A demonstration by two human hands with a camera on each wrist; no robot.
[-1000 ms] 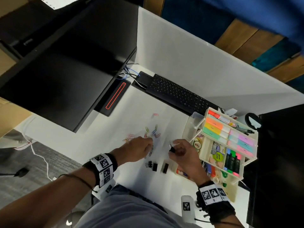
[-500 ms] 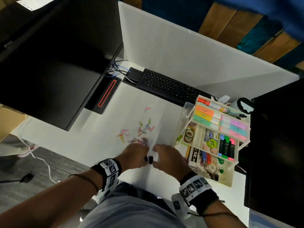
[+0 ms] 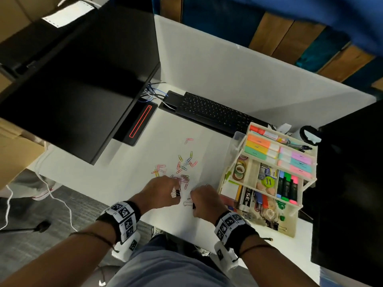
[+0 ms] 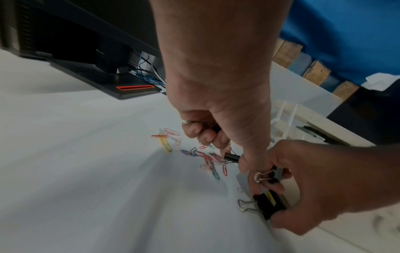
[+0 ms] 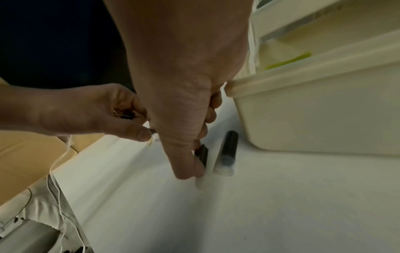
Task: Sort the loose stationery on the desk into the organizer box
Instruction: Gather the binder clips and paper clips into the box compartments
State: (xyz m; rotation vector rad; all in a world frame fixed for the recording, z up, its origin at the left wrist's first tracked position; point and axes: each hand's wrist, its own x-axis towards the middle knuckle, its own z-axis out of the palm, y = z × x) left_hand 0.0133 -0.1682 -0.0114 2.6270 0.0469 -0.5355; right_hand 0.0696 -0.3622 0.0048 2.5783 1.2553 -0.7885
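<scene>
Several coloured paper clips [image 3: 183, 167] [image 4: 207, 159] lie scattered mid-desk. My left hand [image 3: 175, 191] [image 4: 225, 150] sits just below them, fingers curled, pinching a black binder clip [image 3: 176, 192] [image 4: 232, 157]; wire handles [image 5: 121, 113] of more clips show in its palm. My right hand [image 3: 193, 204] [image 5: 200, 164] is close beside it, gripping black binder clips [image 4: 268, 205] [image 5: 202, 154] low against the desk. The cream organizer box [image 3: 291, 229] [image 5: 314, 119] stands right of the right hand, with highlighters, tape rolls and other stationery in its compartments.
A black keyboard [image 3: 217, 112] lies behind the paper clips, and a monitor [image 3: 78, 79] overhangs the desk's left side. A dark panel [image 3: 352, 183] stands right of the box. A black cylinder [image 5: 226, 152] lies on the desk against the box wall.
My right hand came down from above the desk to the binder clips near the front edge. Both hands closed on clips that lay loose there. The view shifted slightly.
</scene>
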